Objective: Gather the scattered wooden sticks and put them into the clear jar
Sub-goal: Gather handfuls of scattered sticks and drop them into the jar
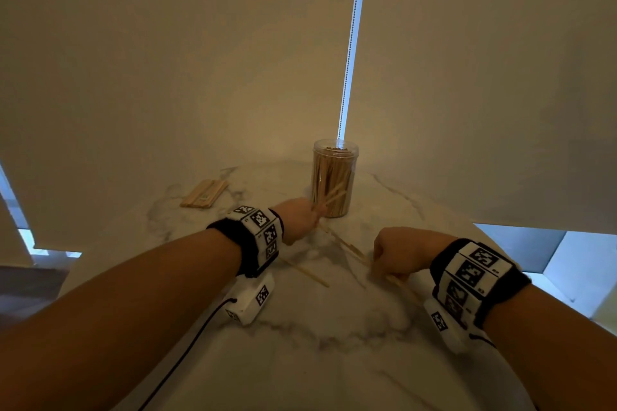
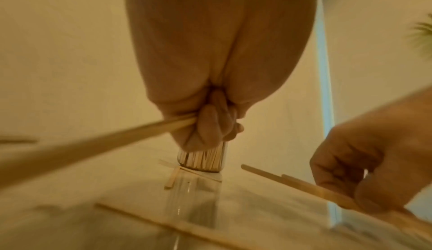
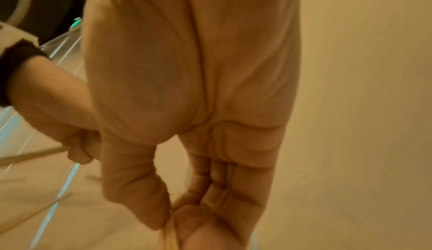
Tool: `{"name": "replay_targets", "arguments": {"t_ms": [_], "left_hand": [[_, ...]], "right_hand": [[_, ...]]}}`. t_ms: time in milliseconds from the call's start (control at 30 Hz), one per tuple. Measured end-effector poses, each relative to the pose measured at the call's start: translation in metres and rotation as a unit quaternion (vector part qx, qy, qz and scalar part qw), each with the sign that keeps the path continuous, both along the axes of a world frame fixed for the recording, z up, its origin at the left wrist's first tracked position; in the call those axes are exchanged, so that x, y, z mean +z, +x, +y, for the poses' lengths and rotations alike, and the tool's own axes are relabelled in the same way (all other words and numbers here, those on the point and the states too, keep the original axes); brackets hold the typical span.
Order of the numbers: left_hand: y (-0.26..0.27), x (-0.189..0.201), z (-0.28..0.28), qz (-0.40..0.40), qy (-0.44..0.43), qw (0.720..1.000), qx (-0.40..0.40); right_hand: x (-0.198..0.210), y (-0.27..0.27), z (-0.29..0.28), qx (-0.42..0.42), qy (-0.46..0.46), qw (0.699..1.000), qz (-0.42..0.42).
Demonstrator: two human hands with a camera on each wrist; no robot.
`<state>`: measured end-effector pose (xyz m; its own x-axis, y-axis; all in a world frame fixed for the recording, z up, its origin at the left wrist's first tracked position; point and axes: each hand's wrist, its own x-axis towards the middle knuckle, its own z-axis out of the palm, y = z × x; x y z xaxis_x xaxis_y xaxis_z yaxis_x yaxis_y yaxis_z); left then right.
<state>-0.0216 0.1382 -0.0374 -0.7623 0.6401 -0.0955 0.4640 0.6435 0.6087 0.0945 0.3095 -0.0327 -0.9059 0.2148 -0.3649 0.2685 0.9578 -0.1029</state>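
A clear jar [image 1: 334,177] packed with upright wooden sticks stands at the back of the marble table [image 1: 334,327]. My left hand [image 1: 298,218] is just in front of the jar's base and grips a few sticks [image 2: 98,139] in its curled fingers. My right hand [image 1: 399,253] is lower right, with thumb and fingers pinching other sticks [image 2: 311,187] near the tabletop. Loose sticks [image 1: 340,240] lie between the two hands, and another stick [image 1: 309,274] lies by the left wrist. In the left wrist view the jar [image 2: 201,159] shows behind the knuckles.
A flat bundle of wider wooden sticks [image 1: 204,193] lies at the back left of the table. Blinds hang right behind the jar, with a bead chain [image 1: 350,43] above it. A black cable [image 1: 193,344] runs from the left wrist camera across the near table.
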Motion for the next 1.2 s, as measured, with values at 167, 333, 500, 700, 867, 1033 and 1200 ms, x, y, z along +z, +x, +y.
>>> {"name": "replay_targets", "arguments": {"t_ms": [167,333,500,700,867,1033,1200], "left_hand": [[-0.008,0.006,0.01,-0.144,0.225,0.963,0.042],[0.008,0.014,0.022,-0.129,0.288,0.949,-0.008],[0.01,0.012,0.021,-0.061,0.267,0.959,0.066],[0.011,0.013,0.011,-0.109,0.254,0.96,0.035],[0.022,0.017,0.008,-0.079,0.176,0.98,-0.041],[0.033,0.014,0.008,-0.104,0.181,0.974,-0.083],[0.029,0.013,0.011,-0.091,0.276,0.955,-0.057]], "right_hand": [[0.011,-0.012,0.008,-0.056,-0.123,0.977,0.163],[0.027,-0.023,-0.015,-0.053,-0.384,0.868,0.309],[0.025,-0.027,-0.037,-0.054,-0.488,0.811,0.317],[0.032,-0.036,-0.036,-0.099,-0.303,0.832,0.454],[0.047,-0.038,-0.037,-0.108,-0.275,0.794,0.531],[0.047,-0.041,-0.038,-0.103,-0.3,0.829,0.46],[0.042,-0.038,-0.043,-0.062,-0.323,0.838,0.437]]}}
